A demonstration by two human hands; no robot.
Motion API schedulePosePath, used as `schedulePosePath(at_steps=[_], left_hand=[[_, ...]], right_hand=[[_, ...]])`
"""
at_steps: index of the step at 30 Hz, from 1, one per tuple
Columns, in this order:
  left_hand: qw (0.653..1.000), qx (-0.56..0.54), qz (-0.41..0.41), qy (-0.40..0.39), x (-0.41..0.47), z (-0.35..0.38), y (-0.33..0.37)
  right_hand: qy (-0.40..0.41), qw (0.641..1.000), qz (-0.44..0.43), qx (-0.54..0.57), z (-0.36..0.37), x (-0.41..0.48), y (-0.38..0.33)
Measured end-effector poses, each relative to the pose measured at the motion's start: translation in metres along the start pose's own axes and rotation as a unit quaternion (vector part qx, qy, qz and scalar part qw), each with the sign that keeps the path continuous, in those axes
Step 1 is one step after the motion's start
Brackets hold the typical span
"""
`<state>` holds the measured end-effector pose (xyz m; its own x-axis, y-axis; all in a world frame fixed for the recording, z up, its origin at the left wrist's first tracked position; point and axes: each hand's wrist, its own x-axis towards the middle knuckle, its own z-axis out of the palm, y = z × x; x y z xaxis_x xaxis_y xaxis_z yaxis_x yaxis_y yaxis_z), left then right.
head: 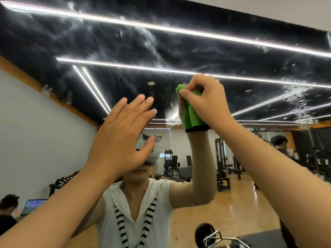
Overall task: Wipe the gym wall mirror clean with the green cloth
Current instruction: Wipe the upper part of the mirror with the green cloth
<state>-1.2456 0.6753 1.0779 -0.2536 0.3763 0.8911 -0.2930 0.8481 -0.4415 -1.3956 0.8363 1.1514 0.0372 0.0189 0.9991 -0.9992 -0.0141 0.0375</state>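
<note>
The large gym wall mirror (161, 51) carries whitish smears and droplet streaks across the glass above and to both sides of the hands, so the wiping looks far from finished. The left hand (121, 133) is raised flat with straight fingers and holds nothing. Just beside it, the right hand (206, 102) grips the bunched, black-edged green cloth (192, 115) against the glass.

One wide-angle head view faces the wall mirror (125, 42) nearly square-on, tilted upward and very near the glass. The left hand (121, 133) rises at 9 o'clock of centre. The right hand (206, 102), gripping the green cloth (192, 117), is at 2 o'clock.
</note>
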Motion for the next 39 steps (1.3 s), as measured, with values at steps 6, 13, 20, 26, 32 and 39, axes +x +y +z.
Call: schedulePosePath(at_steps=[6, 13, 20, 26, 32, 39], left_hand=[[1.0, -0.006, 0.001, -0.001, -0.001, 0.0, -0.002], [1.0, -0.009, -0.002, 0.001, 0.0, 0.001, -0.001], [1.0, -0.013, -0.006, 0.004, -0.001, 0.001, -0.001], [1.0, -0.006, -0.006, 0.01, -0.001, 0.002, 0.0], [1.0, -0.005, -0.007, 0.011, -0.001, 0.003, 0.0], [1.0, -0.018, -0.007, 0.003, -0.001, 0.001, -0.001]], right_hand=[[0.1, 0.994, -0.023, -0.048, 0.007, -0.013, 0.011], [0.016, 0.982, -0.093, -0.164, -0.008, -0.052, 0.026], [-0.006, 0.973, -0.113, -0.202, -0.029, -0.083, 0.042], [-0.055, 0.953, -0.091, -0.285, -0.021, -0.09, 0.046], [-0.012, 0.967, 0.04, -0.253, -0.007, -0.019, 0.03], [-0.109, 0.963, -0.129, -0.211, 0.006, -0.054, 0.012]])
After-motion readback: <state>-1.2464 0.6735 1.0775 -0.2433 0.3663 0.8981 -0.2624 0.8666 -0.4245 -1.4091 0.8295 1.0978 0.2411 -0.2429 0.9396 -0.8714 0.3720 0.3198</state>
